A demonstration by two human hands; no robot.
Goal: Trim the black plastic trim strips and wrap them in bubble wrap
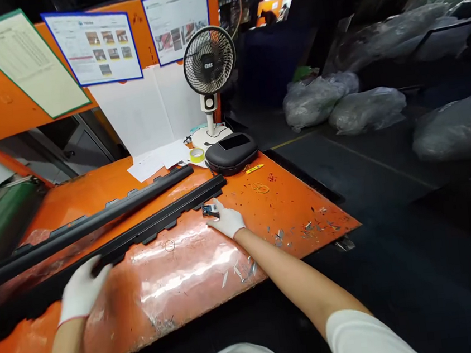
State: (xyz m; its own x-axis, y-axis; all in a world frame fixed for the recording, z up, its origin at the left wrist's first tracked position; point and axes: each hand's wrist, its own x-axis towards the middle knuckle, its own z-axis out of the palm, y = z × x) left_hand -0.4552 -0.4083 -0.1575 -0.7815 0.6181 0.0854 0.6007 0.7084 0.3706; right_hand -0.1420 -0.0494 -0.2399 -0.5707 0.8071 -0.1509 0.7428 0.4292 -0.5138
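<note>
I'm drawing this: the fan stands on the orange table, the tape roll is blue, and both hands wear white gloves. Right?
The tape roll is yellow, not blue, in the head view. The fan stands on the orange table; left hand and right hand wear white gloves.

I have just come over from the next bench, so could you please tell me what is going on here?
A person in white gloves is working at an orange table. The right hand holds a small block-like item by the nearer black strip. The left hand is at that strip's near edge, too blurred to show whether it grips. The farther black strip lies behind, untouched, and a fan stands beyond the black case.
</note>
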